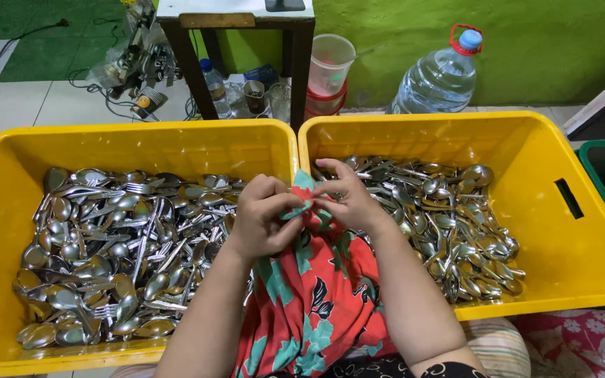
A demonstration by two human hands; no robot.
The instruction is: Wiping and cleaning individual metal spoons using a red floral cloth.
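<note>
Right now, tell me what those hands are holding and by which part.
Both the left hand and right hand pinch the top edge of the red floral cloth.

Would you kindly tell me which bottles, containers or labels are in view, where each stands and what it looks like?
Large water jug: on the floor behind the right yellow crate, clear, rounded, blue cap, red handle.
Small bottle: beside the dark table leg, clear plastic, blue cap, label too small to make out.
Plastic cup: right of the table, translucent, tapered, set on red-rimmed tubs.
No signs or screens show.
</note>
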